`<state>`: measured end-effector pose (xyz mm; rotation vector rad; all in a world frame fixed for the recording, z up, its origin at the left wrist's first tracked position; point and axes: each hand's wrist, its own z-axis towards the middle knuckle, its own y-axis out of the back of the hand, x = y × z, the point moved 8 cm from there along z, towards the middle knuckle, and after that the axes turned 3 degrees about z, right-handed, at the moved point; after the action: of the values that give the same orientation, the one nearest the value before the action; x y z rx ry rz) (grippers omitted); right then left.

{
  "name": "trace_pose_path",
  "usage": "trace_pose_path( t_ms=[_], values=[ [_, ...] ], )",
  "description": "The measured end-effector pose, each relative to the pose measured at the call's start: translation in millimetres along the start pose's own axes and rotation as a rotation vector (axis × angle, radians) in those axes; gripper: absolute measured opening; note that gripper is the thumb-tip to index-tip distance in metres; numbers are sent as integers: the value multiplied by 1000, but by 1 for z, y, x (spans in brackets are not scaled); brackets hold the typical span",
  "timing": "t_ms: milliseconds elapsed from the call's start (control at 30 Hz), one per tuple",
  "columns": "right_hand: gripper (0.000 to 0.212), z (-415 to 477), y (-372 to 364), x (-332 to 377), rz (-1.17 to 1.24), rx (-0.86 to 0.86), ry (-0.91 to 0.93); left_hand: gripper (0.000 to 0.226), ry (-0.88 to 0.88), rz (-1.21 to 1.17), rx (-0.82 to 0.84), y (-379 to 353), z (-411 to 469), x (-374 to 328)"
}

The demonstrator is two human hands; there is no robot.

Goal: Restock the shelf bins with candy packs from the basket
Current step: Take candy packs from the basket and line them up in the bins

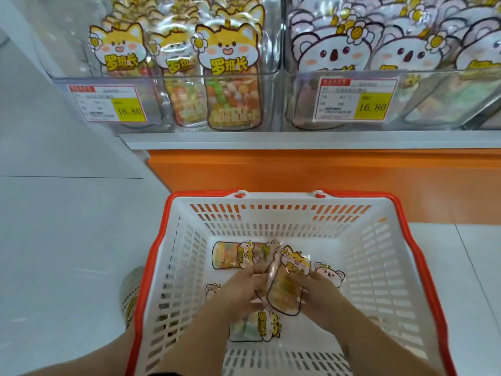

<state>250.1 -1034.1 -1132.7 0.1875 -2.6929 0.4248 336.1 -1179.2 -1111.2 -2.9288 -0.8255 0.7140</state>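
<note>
Grip: left hand point(242, 290) and right hand point(321, 295) both clamp one candy pack point(287, 291) in basket point(151, 267); lift clear of far rim.

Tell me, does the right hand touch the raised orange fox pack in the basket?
Touching. The head view shows the right hand gripping the right edge of the fox pack.

Basket: white basket point(284, 216) with an orange rim, sitting near, below the shelf.
Hands: left hand point(241, 290) and right hand point(324, 297) are inside it, both gripping one fox candy pack point(287, 287).
Loose packs: a far-left pack point(230, 255) and a near pack point(254, 325) lie flat on the bottom.
Shelf bins: left bin point(189, 123) is stocked with fox packs, right bin point(423, 115) with koala packs.
</note>
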Motion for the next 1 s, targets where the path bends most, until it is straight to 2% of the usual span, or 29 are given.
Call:
trace_pose_path(
  t_ms=[67, 100, 133, 200, 267, 367, 433, 500, 567, 667, 767, 900, 1000],
  values=[
    [29, 5, 9, -7, 0, -28, -29, 17, -18, 134, 42, -10, 12, -1],
    [27, 10, 15, -8, -8, -59, -25, 18, -51, 236, 5, -6, 21, -5],
    [26, 15, 22, -7, -23, -113, -11, 20, -125, 393, -85, 7, 31, -13],
    [32, 25, 41, -4, -69, -251, 23, 29, -325, 890, -360, 38, 48, -39],
    [30, 36, 56, -1, -104, -324, 58, 44, -415, 1290, -486, 59, 66, -50],
    [27, 39, 58, 5, -117, -325, 76, 59, -366, 1618, -369, 67, 87, -51],
    [24, 37, 53, 10, -128, -296, 100, 65, -363, 1753, -368, 69, 93, -51],
    [25, 42, 52, 11, -159, -293, 111, 73, -386, 1829, -417, 70, 97, -50],
    [27, 46, 54, 8, -171, -311, 97, 74, -336, 1871, -481, 73, 100, -49],
    [27, 48, 56, 4, -168, -327, 80, 50, -275, 1879, -519, 78, 103, -52],
    [17, 46, 52, 5, -192, -304, 83, 43, -373, 1826, -468, 78, 100, -58],
    [16, 45, 54, 4, -218, -303, 84, 41, -594, 1622, -281, 46, 97, -64],
    [19, 45, 58, 6, -233, -312, 87, 40, -575, 1719, -246, 24, 109, -66]
  ],
)
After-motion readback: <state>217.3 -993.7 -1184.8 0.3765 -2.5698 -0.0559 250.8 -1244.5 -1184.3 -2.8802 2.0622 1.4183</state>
